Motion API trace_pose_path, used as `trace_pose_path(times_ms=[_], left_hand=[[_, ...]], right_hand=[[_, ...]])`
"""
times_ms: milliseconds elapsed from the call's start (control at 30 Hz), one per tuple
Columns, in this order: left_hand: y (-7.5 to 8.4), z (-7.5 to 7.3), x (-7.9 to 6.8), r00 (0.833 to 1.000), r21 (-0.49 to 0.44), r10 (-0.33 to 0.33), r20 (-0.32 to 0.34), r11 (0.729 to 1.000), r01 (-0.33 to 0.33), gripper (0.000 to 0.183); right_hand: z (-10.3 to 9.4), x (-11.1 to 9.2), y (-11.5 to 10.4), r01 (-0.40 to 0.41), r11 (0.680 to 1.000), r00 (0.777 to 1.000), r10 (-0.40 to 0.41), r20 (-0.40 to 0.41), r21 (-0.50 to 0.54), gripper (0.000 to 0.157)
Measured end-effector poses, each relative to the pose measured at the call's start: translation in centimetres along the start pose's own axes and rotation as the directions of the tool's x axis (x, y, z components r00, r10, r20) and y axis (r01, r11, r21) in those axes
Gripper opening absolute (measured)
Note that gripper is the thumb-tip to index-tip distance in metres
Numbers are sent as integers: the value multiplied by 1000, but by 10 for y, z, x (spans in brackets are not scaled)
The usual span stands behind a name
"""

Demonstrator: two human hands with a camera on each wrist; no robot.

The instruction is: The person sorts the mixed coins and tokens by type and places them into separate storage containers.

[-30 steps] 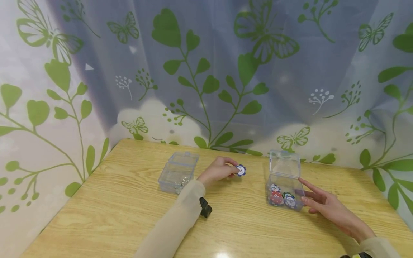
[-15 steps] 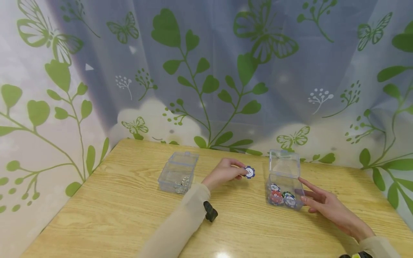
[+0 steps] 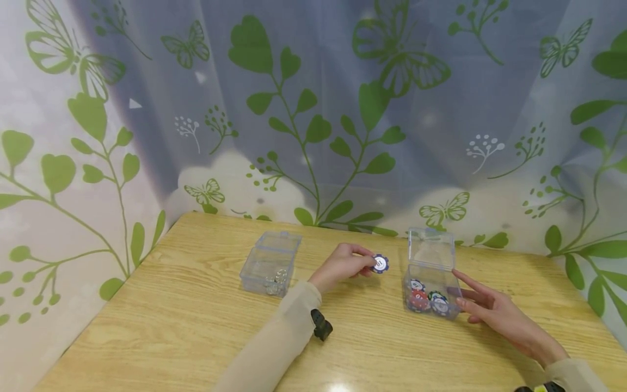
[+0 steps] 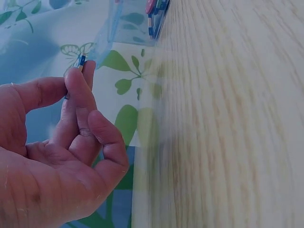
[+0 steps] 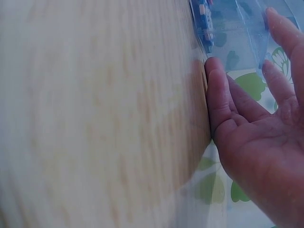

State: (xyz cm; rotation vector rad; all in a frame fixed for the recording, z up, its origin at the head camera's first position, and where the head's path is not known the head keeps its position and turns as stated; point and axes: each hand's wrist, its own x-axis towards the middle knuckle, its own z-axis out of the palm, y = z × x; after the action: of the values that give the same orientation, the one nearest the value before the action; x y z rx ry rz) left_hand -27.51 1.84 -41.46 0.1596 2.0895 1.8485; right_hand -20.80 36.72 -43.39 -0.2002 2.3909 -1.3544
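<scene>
Between thumb and fingertips, my left hand [image 3: 343, 267] pinches a blue-and-white poker chip [image 3: 380, 263], held above the table between two clear boxes. The left wrist view shows this chip [image 4: 81, 61] edge-on. My right hand [image 3: 502, 316] rests at the right side of the right-hand clear plastic box [image 3: 447, 280], its fingers extended and touching the wall. That box stands with its lid [image 3: 432, 247] up and holds several chips, among them a red one [image 3: 419, 300]. In the right wrist view, fingertips [image 5: 214, 64] meet the box low at the tabletop.
Left of my left hand stands another clear box [image 3: 252, 283], lid up, with small shiny metallic pieces [image 3: 278, 279] inside. Both boxes sit on a wood-grain table [image 3: 161, 310]. A leaf-patterned curtain [image 3: 318, 163] hangs along the table's back and left edges.
My left hand has carried the poker chip rightward toward the right-hand box, slowing over the last half second. The right hand and both boxes have stayed in place.
</scene>
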Motion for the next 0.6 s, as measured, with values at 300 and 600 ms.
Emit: trace_pose_path(times_ms=[300, 600], left_hand=[[6, 6, -4, 1000, 47, 1, 19, 999, -2, 26], [9, 18, -5, 999, 42, 3, 32, 999, -4, 23]], right_hand=[[0, 0, 0, -7, 1000, 1000, 7, -6, -20, 72], [0, 1, 0, -14, 1000, 1000, 14, -1, -20, 72]])
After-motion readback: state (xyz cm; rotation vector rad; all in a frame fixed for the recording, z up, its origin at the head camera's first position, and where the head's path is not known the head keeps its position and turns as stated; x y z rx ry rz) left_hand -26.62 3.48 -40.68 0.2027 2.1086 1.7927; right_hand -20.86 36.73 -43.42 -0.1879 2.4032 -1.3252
